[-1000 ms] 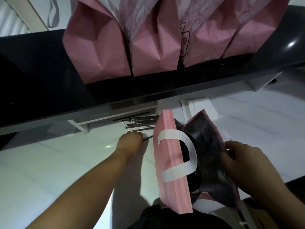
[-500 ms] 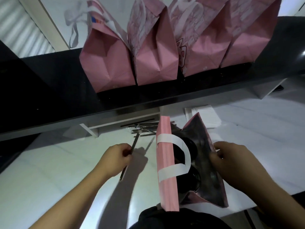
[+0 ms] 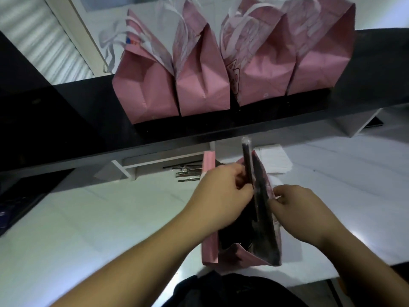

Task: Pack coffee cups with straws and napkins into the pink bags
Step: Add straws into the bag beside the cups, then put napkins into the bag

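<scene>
A pink bag point(image 3: 209, 251) stands open on the white counter point(image 3: 88, 218) in front of me. My left hand point(image 3: 223, 191) is over the bag's mouth and pinches a black wrapped straw point(image 3: 246, 160), which points upward with its lower end inside the bag. My right hand point(image 3: 296, 204) grips the bag's right wall near its top edge and holds it open. The inside of the bag is dark; its contents are hidden by my left hand. More wrapped straws point(image 3: 188, 173) lie on the counter behind the bag. White napkins point(image 3: 274, 160) sit just right of them.
Several filled pink bags point(image 3: 199, 85) with white handles stand in a row on a black raised shelf point(image 3: 66, 129) at the back. A dark object point(image 3: 13, 207) lies at the counter's left edge. Dark clothing point(image 3: 221, 291) shows at the bottom.
My left hand lifted a straw from the counter and brought it right, over the bag's mouth, turning it upright. My right hand stayed on the bag's right wall.
</scene>
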`<action>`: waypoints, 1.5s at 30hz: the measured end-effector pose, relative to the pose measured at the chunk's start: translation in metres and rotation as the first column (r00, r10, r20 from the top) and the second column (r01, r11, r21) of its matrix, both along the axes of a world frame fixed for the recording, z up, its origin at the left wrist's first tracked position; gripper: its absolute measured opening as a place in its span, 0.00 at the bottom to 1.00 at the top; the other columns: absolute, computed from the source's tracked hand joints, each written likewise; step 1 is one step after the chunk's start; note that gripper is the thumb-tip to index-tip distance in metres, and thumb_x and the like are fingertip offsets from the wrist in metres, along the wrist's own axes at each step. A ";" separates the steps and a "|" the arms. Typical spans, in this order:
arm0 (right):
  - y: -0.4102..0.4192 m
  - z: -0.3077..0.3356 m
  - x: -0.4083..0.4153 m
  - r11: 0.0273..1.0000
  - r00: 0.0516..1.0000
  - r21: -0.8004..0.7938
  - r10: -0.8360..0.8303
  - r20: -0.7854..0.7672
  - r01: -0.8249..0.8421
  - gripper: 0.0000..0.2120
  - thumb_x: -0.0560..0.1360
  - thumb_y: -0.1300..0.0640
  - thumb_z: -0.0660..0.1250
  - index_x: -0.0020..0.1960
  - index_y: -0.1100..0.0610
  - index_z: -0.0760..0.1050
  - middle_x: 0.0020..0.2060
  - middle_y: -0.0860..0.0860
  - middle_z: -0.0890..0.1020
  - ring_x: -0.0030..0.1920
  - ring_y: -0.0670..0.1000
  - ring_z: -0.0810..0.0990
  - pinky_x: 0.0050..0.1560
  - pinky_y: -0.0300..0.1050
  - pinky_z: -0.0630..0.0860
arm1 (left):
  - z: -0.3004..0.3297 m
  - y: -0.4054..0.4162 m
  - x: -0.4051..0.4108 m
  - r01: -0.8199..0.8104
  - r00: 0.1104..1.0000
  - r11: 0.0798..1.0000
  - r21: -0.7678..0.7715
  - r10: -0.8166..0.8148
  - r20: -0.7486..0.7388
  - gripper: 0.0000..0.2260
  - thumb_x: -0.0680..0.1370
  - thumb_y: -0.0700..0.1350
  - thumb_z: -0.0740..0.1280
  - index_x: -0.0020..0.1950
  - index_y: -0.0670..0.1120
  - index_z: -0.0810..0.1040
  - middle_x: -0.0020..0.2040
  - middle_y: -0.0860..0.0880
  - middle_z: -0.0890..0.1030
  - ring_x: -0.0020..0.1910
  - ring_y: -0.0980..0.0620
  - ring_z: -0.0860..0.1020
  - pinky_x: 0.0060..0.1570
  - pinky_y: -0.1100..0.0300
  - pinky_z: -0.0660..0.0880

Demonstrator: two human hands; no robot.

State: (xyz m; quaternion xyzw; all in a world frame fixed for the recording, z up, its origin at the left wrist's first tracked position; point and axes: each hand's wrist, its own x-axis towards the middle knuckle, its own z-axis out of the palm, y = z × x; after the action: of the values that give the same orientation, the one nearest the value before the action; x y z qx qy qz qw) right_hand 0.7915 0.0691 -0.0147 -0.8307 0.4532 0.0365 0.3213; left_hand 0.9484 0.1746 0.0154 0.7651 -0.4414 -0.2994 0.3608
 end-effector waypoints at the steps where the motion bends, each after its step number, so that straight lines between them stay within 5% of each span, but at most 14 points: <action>1: -0.001 0.000 -0.003 1.000 1.000 -0.009 -0.005 -0.003 0.005 0.13 0.81 0.50 0.62 0.41 0.51 0.80 0.34 0.48 0.84 0.35 0.49 0.83 0.41 0.53 0.83 | -0.005 -0.007 -0.004 0.019 0.999 0.998 0.057 -0.022 0.050 0.04 0.77 0.45 0.69 0.49 0.51 0.84 0.41 0.54 0.86 0.42 0.53 0.85 0.48 0.46 0.83; 6: -0.004 0.000 -0.013 0.999 0.999 -0.002 -0.038 -0.012 0.038 0.14 0.79 0.52 0.61 0.39 0.54 0.79 0.29 0.50 0.83 0.28 0.49 0.81 0.33 0.50 0.81 | -0.019 -0.018 -0.018 0.218 0.918 0.874 0.434 -0.334 0.212 0.06 0.78 0.44 0.69 0.50 0.44 0.84 0.43 0.46 0.86 0.45 0.45 0.84 0.49 0.48 0.82; 10: -0.005 -0.001 -0.017 1.000 1.000 -0.011 -0.020 -0.015 0.020 0.13 0.79 0.50 0.61 0.42 0.54 0.80 0.32 0.50 0.85 0.31 0.50 0.82 0.36 0.51 0.83 | -0.013 0.009 -0.019 0.189 0.828 0.888 0.420 -0.374 0.418 0.13 0.78 0.44 0.67 0.62 0.50 0.79 0.56 0.50 0.85 0.55 0.46 0.82 0.52 0.49 0.82; 14: -0.008 -0.007 -0.017 0.997 1.000 -0.074 -0.015 -0.011 0.014 0.12 0.79 0.43 0.62 0.52 0.51 0.78 0.41 0.46 0.86 0.39 0.48 0.83 0.43 0.50 0.83 | 0.004 0.053 -0.014 0.149 0.620 0.937 0.316 -0.337 0.709 0.09 0.74 0.52 0.69 0.54 0.56 0.78 0.54 0.57 0.83 0.56 0.49 0.78 0.49 0.53 0.75; 18: -0.007 -0.009 -0.005 0.965 0.997 -0.263 0.044 0.064 -0.026 0.17 0.79 0.41 0.66 0.58 0.47 0.64 0.41 0.46 0.81 0.35 0.47 0.80 0.34 0.48 0.80 | 0.004 0.089 -0.010 -0.050 0.631 0.968 0.245 -0.160 0.759 0.23 0.66 0.54 0.80 0.60 0.55 0.83 0.62 0.53 0.81 0.61 0.45 0.77 0.53 0.48 0.77; 23: -0.023 -0.006 0.032 0.858 0.961 -0.465 0.272 0.048 -0.219 0.36 0.72 0.58 0.71 0.77 0.50 0.61 0.66 0.54 0.73 0.63 0.58 0.72 0.58 0.53 0.76 | -0.014 0.117 -0.014 -0.273 0.770 0.948 0.164 0.114 0.628 0.26 0.76 0.58 0.71 0.73 0.56 0.69 0.75 0.52 0.66 0.70 0.47 0.69 0.61 0.48 0.76; 26: -0.041 0.000 0.054 0.827 0.936 -0.459 0.350 -0.034 -0.326 0.33 0.73 0.60 0.69 0.77 0.52 0.66 0.73 0.52 0.70 0.69 0.59 0.69 0.67 0.55 0.72 | -0.020 0.129 -0.015 -0.308 0.762 0.937 0.166 0.138 0.633 0.19 0.76 0.58 0.72 0.65 0.54 0.77 0.67 0.55 0.74 0.64 0.49 0.74 0.56 0.52 0.76; 29: -0.054 -0.001 0.067 0.822 0.922 -0.429 0.380 -0.079 -0.375 0.17 0.77 0.58 0.66 0.65 0.56 0.77 0.63 0.54 0.77 0.61 0.58 0.74 0.59 0.53 0.76 | -0.027 0.136 -0.008 -0.327 0.784 0.936 0.128 0.193 0.589 0.11 0.76 0.52 0.72 0.58 0.55 0.82 0.56 0.62 0.77 0.53 0.54 0.78 0.46 0.65 0.72; 32: -0.058 -0.002 0.062 0.827 0.933 -0.444 0.354 -0.067 -0.346 0.04 0.78 0.56 0.65 0.50 0.55 0.78 0.46 0.52 0.77 0.49 0.57 0.76 0.44 0.48 0.71 | -0.034 0.134 0.011 -0.384 0.802 0.919 0.092 0.282 0.526 0.11 0.78 0.48 0.71 0.60 0.54 0.83 0.50 0.66 0.73 0.45 0.60 0.74 0.43 0.75 0.65; 37: -0.050 0.000 0.032 0.903 0.964 -0.341 0.263 -0.040 -0.261 0.07 0.80 0.52 0.64 0.43 0.51 0.75 0.36 0.47 0.79 0.35 0.48 0.76 0.32 0.46 0.72 | -0.035 0.110 0.061 -0.404 0.839 0.913 0.054 0.347 0.420 0.07 0.81 0.48 0.66 0.56 0.54 0.82 0.53 0.59 0.79 0.50 0.56 0.77 0.48 0.59 0.75; 42: -0.018 0.003 -0.001 0.971 0.971 -0.062 0.233 0.045 -0.230 0.08 0.82 0.45 0.63 0.48 0.44 0.79 0.35 0.42 0.84 0.34 0.43 0.80 0.32 0.40 0.73 | -0.030 0.078 0.101 -0.287 0.955 0.954 0.088 0.278 0.100 0.06 0.81 0.49 0.67 0.48 0.58 0.82 0.39 0.55 0.85 0.37 0.55 0.82 0.36 0.59 0.76; 45: -0.003 0.000 -0.015 0.957 0.962 0.089 0.274 0.018 -0.275 0.08 0.83 0.48 0.63 0.52 0.43 0.80 0.39 0.38 0.84 0.38 0.39 0.80 0.36 0.36 0.71 | -0.029 0.065 0.111 -0.140 0.990 0.983 0.116 0.142 -0.008 0.11 0.76 0.57 0.67 0.55 0.57 0.83 0.44 0.51 0.87 0.46 0.45 0.85 0.51 0.45 0.81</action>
State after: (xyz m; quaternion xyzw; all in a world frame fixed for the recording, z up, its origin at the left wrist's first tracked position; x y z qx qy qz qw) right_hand 0.7765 0.0662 -0.0147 -0.8702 0.3306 0.0989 0.3516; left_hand 1.0597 0.2393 -0.0137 0.8114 -0.3652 -0.3042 0.3402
